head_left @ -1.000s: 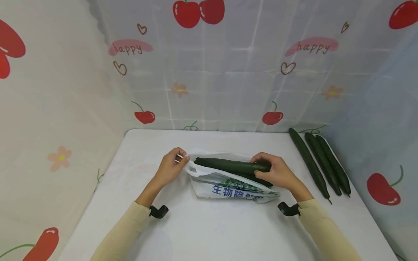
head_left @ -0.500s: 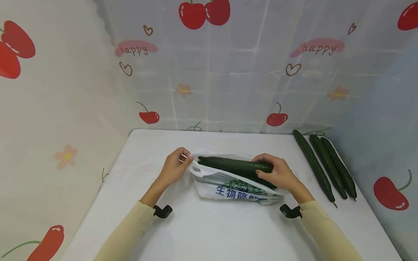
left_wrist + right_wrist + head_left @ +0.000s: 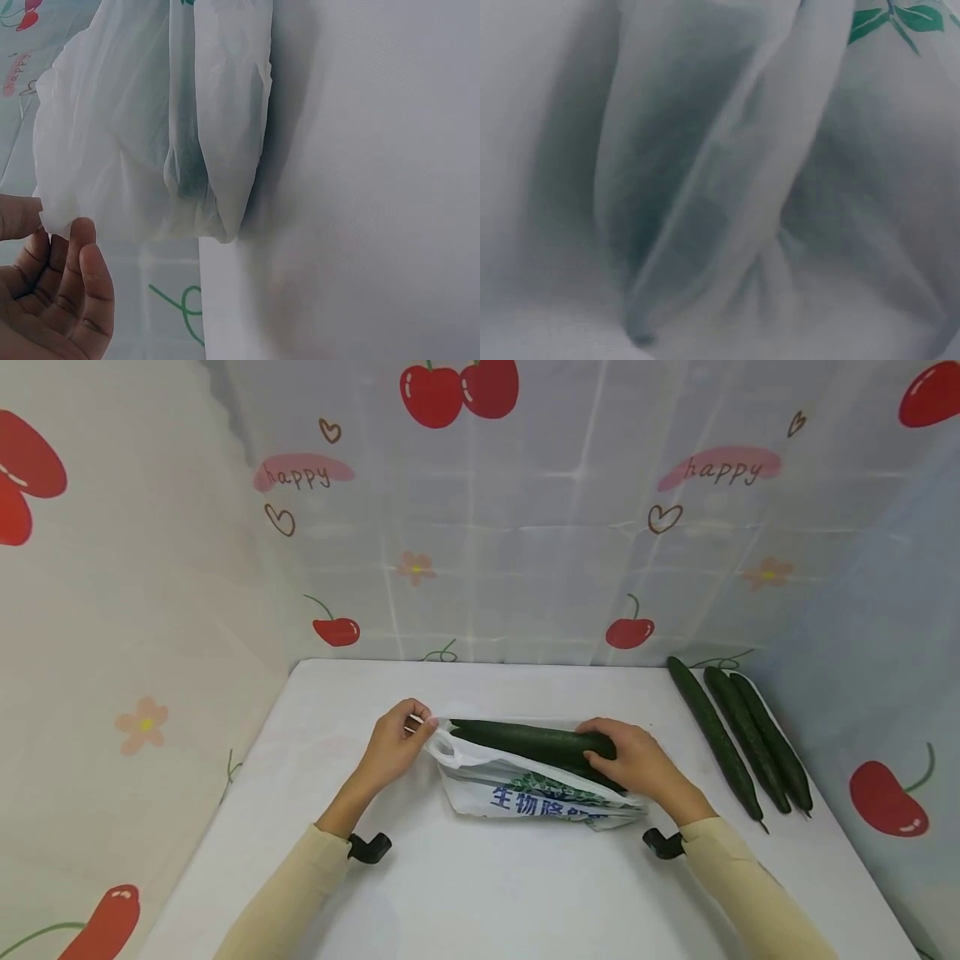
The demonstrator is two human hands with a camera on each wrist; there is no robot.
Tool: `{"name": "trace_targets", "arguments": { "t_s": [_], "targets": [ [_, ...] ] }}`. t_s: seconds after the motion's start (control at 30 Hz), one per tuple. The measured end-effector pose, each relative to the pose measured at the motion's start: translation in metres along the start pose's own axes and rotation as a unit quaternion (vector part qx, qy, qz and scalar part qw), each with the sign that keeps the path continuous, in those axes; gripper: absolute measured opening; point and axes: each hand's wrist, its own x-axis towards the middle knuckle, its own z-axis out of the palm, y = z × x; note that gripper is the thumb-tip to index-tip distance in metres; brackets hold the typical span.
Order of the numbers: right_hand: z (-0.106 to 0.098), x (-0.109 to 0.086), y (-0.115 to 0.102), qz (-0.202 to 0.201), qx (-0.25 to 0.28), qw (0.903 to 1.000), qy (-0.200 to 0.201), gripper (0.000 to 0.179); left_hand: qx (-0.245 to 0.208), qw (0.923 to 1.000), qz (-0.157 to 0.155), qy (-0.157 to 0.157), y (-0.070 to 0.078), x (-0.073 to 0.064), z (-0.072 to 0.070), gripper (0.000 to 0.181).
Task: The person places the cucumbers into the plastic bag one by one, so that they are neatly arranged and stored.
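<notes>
Your left hand [image 3: 393, 742] pinches the bag [image 3: 480, 795]; your right hand [image 3: 636, 762] grips a cucumber [image 3: 521, 739] inside (three more cucumbers [image 3: 747, 740] lie outside).

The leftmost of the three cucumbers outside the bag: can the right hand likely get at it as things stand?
Probably yes, though the right hand would first have to release the upper bagged cucumber it grips; nothing visible stands between the hand and the leftmost loose cucumber.

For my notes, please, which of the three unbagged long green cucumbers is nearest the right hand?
The leftmost cucumber; the other two lie farther right, beyond it.
</notes>
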Motion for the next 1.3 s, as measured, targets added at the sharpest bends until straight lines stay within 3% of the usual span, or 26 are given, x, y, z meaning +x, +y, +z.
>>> {"name": "trace_targets", "arguments": {
  "t_s": [0.43,0.63,0.8,1.0,1.13,1.3],
  "targets": [
    [-0.008,-0.007,-0.004,-0.002,-0.034,0.9993,0.017,0.042,-0.003,1.0000,-0.002,0.004,0.002,-0.001,-0.002,0.014],
    [-0.023,-0.015,-0.009,-0.016,-0.026,0.9968,0.074,0.037,-0.001,1.0000,0.002,0.006,-0.001,-0.001,-0.003,0.014],
    [-0.036,-0.025,0.001,-0.019,-0.026,0.9908,0.131,0.037,0.001,1.0000,0.005,0.006,-0.004,-0.001,-0.002,0.013],
    [-0.054,-0.045,0.025,0.054,-0.018,0.9834,0.172,0.035,0.004,1.0000,0.003,0.008,-0.005,-0.002,-0.002,0.014],
    [-0.066,-0.062,0.046,0.133,-0.010,0.9804,0.145,0.039,0.001,1.0000,0.005,0.008,-0.005,-0.002,-0.002,0.013],
    [-0.072,-0.083,0.083,0.202,-0.022,0.9701,0.134,0.043,-0.005,1.0000,0.005,0.007,-0.007,-0.003,0.000,0.013]
  ]
}}
